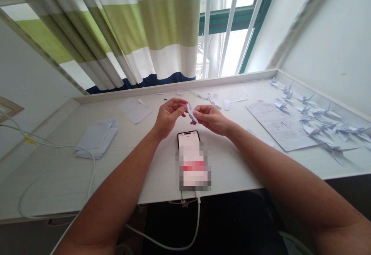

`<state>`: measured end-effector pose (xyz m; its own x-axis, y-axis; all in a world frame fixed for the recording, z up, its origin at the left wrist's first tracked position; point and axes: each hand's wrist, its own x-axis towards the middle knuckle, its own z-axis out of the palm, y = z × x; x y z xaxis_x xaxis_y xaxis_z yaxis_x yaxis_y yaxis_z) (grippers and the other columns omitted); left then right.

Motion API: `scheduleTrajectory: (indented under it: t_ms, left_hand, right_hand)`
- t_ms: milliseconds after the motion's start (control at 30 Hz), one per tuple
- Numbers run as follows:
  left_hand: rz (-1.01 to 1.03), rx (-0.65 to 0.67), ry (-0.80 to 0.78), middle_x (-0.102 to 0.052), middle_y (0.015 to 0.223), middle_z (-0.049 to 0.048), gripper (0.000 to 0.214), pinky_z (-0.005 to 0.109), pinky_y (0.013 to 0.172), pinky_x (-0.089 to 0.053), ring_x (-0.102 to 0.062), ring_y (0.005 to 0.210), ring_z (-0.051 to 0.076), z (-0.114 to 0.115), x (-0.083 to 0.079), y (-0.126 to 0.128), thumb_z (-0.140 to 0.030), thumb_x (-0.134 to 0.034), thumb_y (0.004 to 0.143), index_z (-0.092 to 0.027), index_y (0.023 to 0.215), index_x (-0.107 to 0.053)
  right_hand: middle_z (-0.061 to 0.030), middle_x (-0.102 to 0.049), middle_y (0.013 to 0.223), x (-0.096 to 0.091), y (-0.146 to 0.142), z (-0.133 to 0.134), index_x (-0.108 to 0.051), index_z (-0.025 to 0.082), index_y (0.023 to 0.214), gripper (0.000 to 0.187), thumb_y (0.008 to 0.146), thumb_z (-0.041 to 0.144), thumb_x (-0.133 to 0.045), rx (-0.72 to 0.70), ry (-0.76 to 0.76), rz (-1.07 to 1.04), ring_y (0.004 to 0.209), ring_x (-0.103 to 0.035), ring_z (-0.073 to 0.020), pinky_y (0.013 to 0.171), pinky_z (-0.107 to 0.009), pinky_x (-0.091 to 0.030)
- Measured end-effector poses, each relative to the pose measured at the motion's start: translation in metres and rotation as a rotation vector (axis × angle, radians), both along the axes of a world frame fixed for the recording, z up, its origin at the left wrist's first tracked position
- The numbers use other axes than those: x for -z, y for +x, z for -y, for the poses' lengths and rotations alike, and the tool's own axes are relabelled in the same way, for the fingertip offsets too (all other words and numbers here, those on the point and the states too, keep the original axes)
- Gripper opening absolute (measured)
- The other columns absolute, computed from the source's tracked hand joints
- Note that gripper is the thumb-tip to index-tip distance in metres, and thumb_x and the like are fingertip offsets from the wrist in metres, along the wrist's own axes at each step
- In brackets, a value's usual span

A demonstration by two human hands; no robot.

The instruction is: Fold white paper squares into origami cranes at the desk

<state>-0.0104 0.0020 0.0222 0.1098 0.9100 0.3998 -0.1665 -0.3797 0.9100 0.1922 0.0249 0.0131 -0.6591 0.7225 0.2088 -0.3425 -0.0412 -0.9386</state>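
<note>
My left hand (168,115) and my right hand (211,118) meet above the middle of the white desk (69,177). Both pinch a small folded piece of white paper (191,113) between their fingertips, the left from its upper left, the right from its lower right. Just below the hands a phone (191,158) lies flat on the desk with its screen lit and a white cable plugged in at its near end.
Several folded paper cranes (321,125) cover the desk's right side beside a printed sheet (282,125). A stack of white paper (97,139) lies at the left, more sheets (135,110) and scraps (213,99) farther back. A white cable (52,158) loops over the left edge. Curtain and window stand behind.
</note>
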Motion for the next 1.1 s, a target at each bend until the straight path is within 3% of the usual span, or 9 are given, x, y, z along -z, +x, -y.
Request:
scheduleTrajectory:
  t_ms: [433,600,800,1100]
  left_hand:
    - [-0.254,-0.316,0.129,-0.078,0.089,0.004,0.016,0.032,0.078,-0.058,-0.073,0.082,0.018,-0.001,0.003,-0.003,-0.033,-0.082,0.082,-0.02,0.089,-0.076]
    - [-0.282,-0.32,0.167,-0.078,0.092,0.003,0.013,0.031,0.077,-0.055,-0.072,0.089,0.019,-0.004,0.009,-0.002,-0.033,-0.079,0.087,-0.021,0.092,-0.075]
    - [-0.269,-0.312,0.206,-0.078,0.092,0.0025,0.017,0.03,0.073,-0.053,-0.071,0.088,0.018,-0.005,0.014,0.001,-0.038,-0.08,0.09,-0.023,0.092,-0.075]
    - [-0.372,-0.348,0.286,-0.081,0.095,0.0045,0.015,0.032,0.078,-0.058,-0.074,0.091,0.02,0.006,0.006,0.003,-0.037,-0.079,0.091,-0.023,0.095,-0.079]
  right_hand:
    - [-0.0004,-0.069,0.083,-0.004,-0.002,0.002,-0.075,0.017,0.088,0.033,0.081,0.045,-0.091,0.125,-0.02,0.069,0.077,-0.066,-0.0141,0.082,-0.035,-0.058]
    - [0.002,-0.065,0.076,0.0,-0.003,0.001,-0.074,0.018,0.082,0.033,0.081,0.046,-0.092,0.194,0.056,0.077,0.074,-0.064,-0.0132,0.079,-0.033,-0.055]
    - [0.0031,-0.064,0.077,0.005,-0.005,-0.002,-0.07,0.02,0.081,0.036,0.08,0.047,-0.093,0.188,0.005,-0.011,0.074,-0.064,-0.0123,0.08,-0.032,-0.055]
    - [0.0025,-0.066,0.079,0.004,-0.008,0.0,-0.071,0.02,0.083,0.04,0.077,0.053,-0.094,0.233,0.036,0.001,0.073,-0.063,-0.0124,0.078,-0.032,-0.056]
